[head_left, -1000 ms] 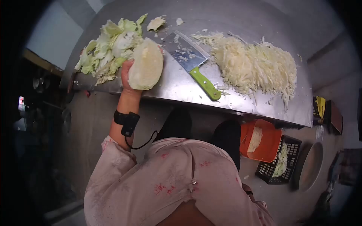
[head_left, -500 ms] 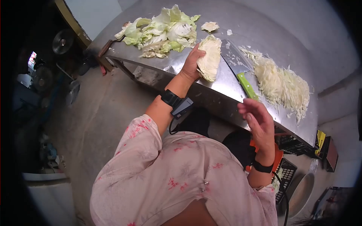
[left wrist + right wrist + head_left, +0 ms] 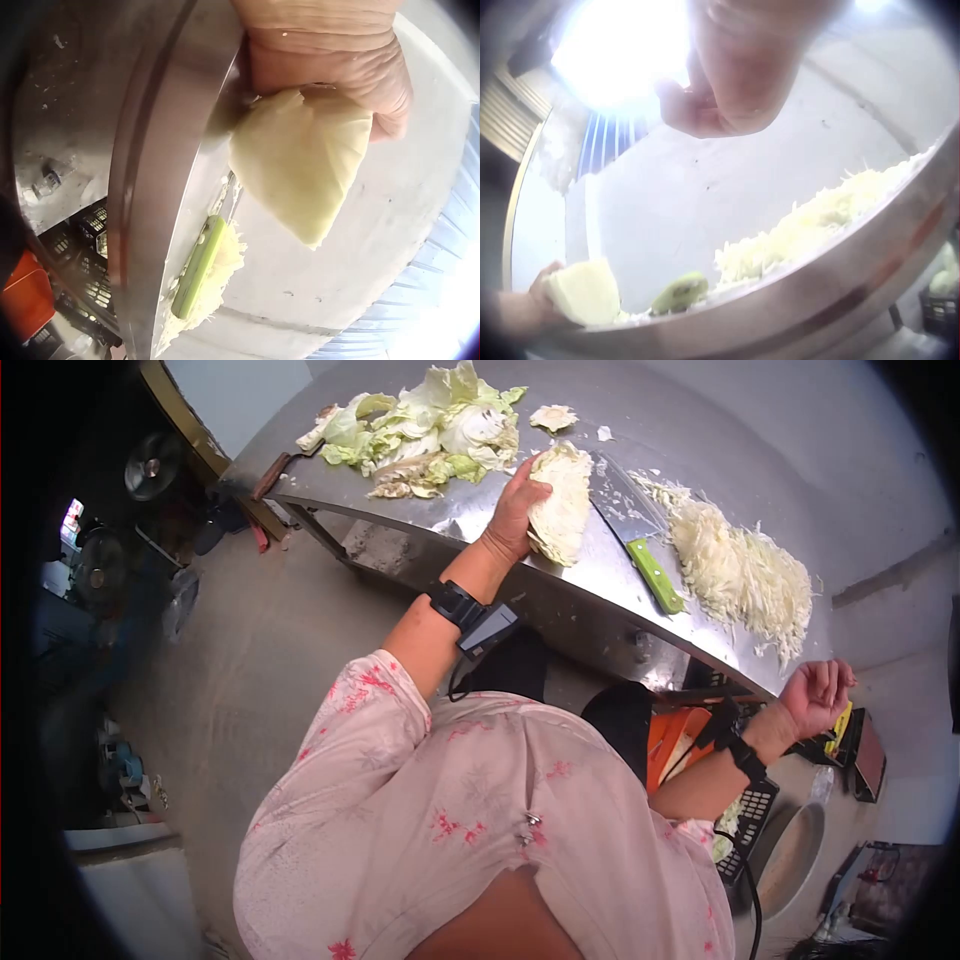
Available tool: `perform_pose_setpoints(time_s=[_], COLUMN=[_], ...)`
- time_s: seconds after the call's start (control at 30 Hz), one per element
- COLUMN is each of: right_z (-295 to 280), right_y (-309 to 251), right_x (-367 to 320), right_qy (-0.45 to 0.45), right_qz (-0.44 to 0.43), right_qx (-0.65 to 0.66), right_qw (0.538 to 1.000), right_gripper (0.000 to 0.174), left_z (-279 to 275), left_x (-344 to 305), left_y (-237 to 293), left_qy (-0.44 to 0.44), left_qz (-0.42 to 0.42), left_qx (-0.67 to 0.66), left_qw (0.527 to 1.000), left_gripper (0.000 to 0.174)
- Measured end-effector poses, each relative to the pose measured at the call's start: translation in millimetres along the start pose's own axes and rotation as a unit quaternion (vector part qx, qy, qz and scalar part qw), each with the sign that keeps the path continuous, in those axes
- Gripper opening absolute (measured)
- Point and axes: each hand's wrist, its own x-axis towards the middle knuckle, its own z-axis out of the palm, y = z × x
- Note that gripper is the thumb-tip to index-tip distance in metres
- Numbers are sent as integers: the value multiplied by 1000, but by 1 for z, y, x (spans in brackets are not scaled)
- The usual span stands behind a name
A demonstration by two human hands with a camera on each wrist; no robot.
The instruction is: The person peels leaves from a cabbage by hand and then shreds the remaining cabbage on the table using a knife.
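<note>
My left hand (image 3: 513,513) grips a cut piece of cabbage (image 3: 560,502) near the table's front edge, with the thumb showing along its side. In the left wrist view the cabbage piece (image 3: 300,161) tapers to a blunt point below the palm. Just right of it a cleaver with a green handle (image 3: 655,575) lies flat, cabbage bits on its blade. My right hand (image 3: 818,696) is raised off the table's right corner, fingers loosely curled and holding nothing. Nearest to it is a long heap of shredded cabbage (image 3: 745,575).
Loose outer cabbage leaves (image 3: 430,435) lie on the left of the metal table (image 3: 600,600), near a tool with a brown handle (image 3: 270,477). Below on the floor stand an orange bin (image 3: 668,735), a black crate (image 3: 757,820) and a large round pan (image 3: 790,860).
My right hand has come up from beside the body and swung out to the right, its fingers curling more. The left hand still holds the cabbage piece, now turned. The head view has shifted.
</note>
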Motion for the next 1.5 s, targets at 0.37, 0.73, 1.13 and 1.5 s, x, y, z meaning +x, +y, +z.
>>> perform_pose_setpoints(time_s=[0.37,0.73,1.13,1.5], right_z=[38,-15,-10,5], right_y=[275,309,304,293], right_x=[-29,-30,-28,-22], right_qy=[-240,-93,-28,-54], right_qz=[218,354,403,397], right_qx=[-690,-480,-414,-483], right_qw=[647,797,815,779], right_gripper=[72,57,51,42], left_z=[1,5,8,18], left_x=[-3,-4,-5,-10], left_y=[1,5,3,6], left_qy=[-7,-44,-51,-68], left_qz=[23,11,10,16], left_qx=[34,64,92,165], left_qw=[999,997,994,984], left_gripper=[64,70,71,76])
